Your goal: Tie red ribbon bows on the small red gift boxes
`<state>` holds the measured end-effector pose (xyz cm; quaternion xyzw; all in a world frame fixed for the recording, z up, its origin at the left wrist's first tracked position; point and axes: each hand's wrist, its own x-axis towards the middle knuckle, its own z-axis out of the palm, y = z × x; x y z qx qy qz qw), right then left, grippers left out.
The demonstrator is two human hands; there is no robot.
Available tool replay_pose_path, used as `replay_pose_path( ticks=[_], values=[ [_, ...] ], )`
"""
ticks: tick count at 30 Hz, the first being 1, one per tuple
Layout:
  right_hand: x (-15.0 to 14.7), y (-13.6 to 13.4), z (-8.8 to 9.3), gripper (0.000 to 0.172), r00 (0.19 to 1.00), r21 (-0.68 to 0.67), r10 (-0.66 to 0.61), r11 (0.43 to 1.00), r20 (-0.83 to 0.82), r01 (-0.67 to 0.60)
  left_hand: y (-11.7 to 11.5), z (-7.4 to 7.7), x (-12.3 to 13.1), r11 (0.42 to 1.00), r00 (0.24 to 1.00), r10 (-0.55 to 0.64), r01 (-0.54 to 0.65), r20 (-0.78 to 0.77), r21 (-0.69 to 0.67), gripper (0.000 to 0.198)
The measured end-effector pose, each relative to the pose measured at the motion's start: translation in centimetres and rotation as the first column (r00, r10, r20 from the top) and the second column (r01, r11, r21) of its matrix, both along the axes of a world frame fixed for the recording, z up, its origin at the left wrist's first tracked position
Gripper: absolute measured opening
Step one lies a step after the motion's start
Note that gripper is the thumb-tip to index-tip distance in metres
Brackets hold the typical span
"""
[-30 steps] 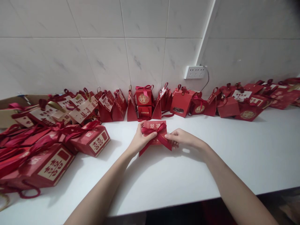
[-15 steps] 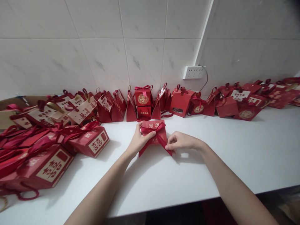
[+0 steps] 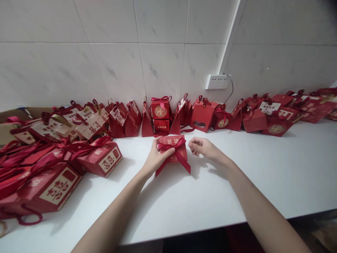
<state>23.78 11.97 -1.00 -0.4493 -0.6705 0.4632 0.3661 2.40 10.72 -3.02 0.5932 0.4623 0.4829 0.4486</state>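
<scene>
A small red gift box (image 3: 171, 141) with pale lettering lies on the white table in front of me. A dark red ribbon bow (image 3: 177, 149) is tied across it, and its two tails spread toward me. My left hand (image 3: 157, 156) grips the box at its left side, thumb pressed on the bow near the knot. Just to the right of the box, apart from it, is my right hand (image 3: 204, 149). Its fingers are loosely curled and slightly apart, with nothing visible in them.
Red gift boxes with ribbons (image 3: 59, 186) crowd the table's left side. A long row of red boxes and bags (image 3: 202, 116) stands along the tiled wall. Above it, a white power strip (image 3: 218, 82) with a cable is fixed to the wall. The table's front edge (image 3: 210, 229) runs below my arms.
My right hand has let go of the right ribbon tail and moved up, away from the box. That tail now lies a little further left. My left hand keeps its grip.
</scene>
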Motion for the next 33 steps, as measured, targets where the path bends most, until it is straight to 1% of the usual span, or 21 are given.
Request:
replay_pose_path(
  ticks=[2, 4, 6, 8, 13, 17, 18, 20, 22, 23, 25, 26, 28, 33],
  values=[
    [-1.2, 0.1, -0.7, 0.045, 0.983, 0.112, -0.102, 0.986, -0.153, 0.12, -0.1, 0.0, 0.1, 1.0, 1.0, -0.012, 0.012, 0.017, 0.003, 0.068],
    [-2.2, 0.0, -1.2, 0.044, 0.958, 0.194, -0.143, 0.962, -0.249, 0.194, -0.2, 0.1, 0.1, 1.0, 1.0, -0.018, 0.018, 0.023, 0.0, 0.068],
    [-3.0, -0.3, -1.5, 0.036, 0.946, 0.252, -0.155, 0.94, -0.284, 0.229, -0.3, 0.1, 0.2, 1.0, 1.0, -0.016, 0.016, 0.019, 0.003, 0.067],
    [-3.3, -0.6, -1.5, 0.03, 0.948, 0.28, -0.156, 0.931, -0.276, 0.234, -0.3, 0.0, 0.2, 1.0, 1.0, -0.023, 0.023, 0.021, 0.009, 0.068],
    [-3.5, -1.0, -1.4, 0.023, 0.95, 0.293, -0.201, 0.918, -0.237, 0.267, -0.1, -0.2, 0.2, 1.0, 1.0, -0.013, 0.013, 0.021, 0.005, 0.069],
    [-3.6, -1.0, -1.4, 0.026, 0.954, 0.269, -0.188, 0.931, -0.232, 0.248, -0.2, -0.2, 0.5, 1.0, 1.0, 0.003, -0.003, 0.004, 0.021, 0.067],
    [-3.6, -1.0, -1.4, 0.026, 0.955, 0.261, -0.181, 0.934, -0.236, 0.242, -0.3, -0.2, 0.6, 0.999, 1.0, 0.029, -0.028, -0.007, 0.034, 0.067],
    [-3.6, -1.0, -1.5, 0.027, 0.953, 0.253, -0.175, 0.938, -0.246, 0.237, -0.5, -0.2, 0.7, 0.987, 0.989, 0.144, -0.141, -0.033, 0.082, 0.064],
    [-3.6, -1.0, -1.5, 0.027, 0.95, 0.249, -0.175, 0.938, -0.257, 0.24, -0.7, 0.0, 0.6, 0.954, 0.962, 0.27, -0.262, -0.043, 0.145, 0.053],
    [-3.6, -1.0, -1.5, 0.027, 0.949, 0.248, -0.177, 0.938, -0.26, 0.243, -0.8, 0.0, 0.6, 0.942, 0.954, 0.297, -0.286, -0.04, 0.173, 0.044],
    [-3.6, -1.0, -1.6, 0.027, 0.949, 0.245, -0.178, 0.938, -0.261, 0.243, -0.9, 0.2, 0.5, 0.939, 0.958, 0.285, -0.274, -0.026, 0.21, 0.029],
    [-3.6, -1.0, -1.6, 0.026, 0.949, 0.245, -0.176, 0.939, -0.261, 0.242, -0.9, 0.3, 0.4, 0.941, 0.964, 0.267, -0.256, -0.017, 0.221, 0.024],
    [-3.6, -1.0, -1.7, 0.026, 0.949, 0.247, -0.174, 0.939, -0.263, 0.24, -0.9, 0.5, 0.4, 0.939, 0.967, 0.254, -0.246, -0.004, 0.238, 0.022],
    [-3.7, -1.0, -1.7, 0.028, 0.941, 0.208, -0.171, 0.949, -0.293, 0.237, -0.9, 0.3, 0.5, 0.919, 0.957, 0.289, -0.275, -0.01, 0.283, 0.022]
  ],
)
